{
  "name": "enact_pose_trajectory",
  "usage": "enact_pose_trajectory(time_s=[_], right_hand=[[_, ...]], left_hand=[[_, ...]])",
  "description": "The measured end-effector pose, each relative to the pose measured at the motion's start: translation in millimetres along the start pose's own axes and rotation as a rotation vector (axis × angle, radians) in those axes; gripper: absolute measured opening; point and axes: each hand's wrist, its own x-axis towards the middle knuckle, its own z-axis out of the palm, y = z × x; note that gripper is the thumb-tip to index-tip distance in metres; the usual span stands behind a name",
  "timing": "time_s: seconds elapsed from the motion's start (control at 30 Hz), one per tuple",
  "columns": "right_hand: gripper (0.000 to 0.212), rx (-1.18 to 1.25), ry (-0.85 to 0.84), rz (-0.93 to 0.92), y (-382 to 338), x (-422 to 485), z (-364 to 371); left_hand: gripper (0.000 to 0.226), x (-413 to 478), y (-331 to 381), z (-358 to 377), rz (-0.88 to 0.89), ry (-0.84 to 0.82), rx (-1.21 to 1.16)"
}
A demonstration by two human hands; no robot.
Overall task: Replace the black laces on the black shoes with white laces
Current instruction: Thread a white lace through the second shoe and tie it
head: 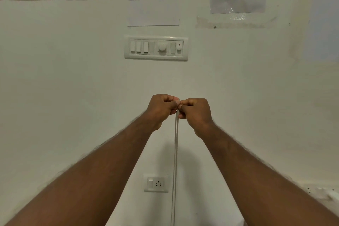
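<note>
White wall (73, 82): switch panel (156, 48) at 12 o'clock, socket (156, 183) at 6 o'clock, printed sheets (153, 13) taped above. Item: white lace (176, 143), hung straight down towards 6 o'clock; its top is pinched at centre by curled fingers (171, 99) of left hand (161, 109) and right hand (197, 113), held together.

White lace (176, 143) leaves the bottom edge; its top seems hidden by fingers (172, 104)
</note>
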Motion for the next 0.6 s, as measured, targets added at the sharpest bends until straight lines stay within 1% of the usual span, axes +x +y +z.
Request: enact_pose_trajectory(time_s=[0.13, 0.27, 0.6], right_hand=[[0.015, -0.012, 0.01, -0.016, -1.2, 0.7, 0.3], [0.012, -0.025, 0.047, -0.022, -2.3, 2.6, 0.9], [0.013, -0.067, 0.073, -0.037, -3.2, 6.3, 0.3]], left_hand=[[0.011, 1.4, -0.1, 1.0, -0.004, 0.016, -0.004], [0.008, 1.1, 1.7, 4.2, 0.026, 0.034, 0.04], [0.012, 3.4, 4.2, 6.7, 0.042, 0.04, 0.044]])
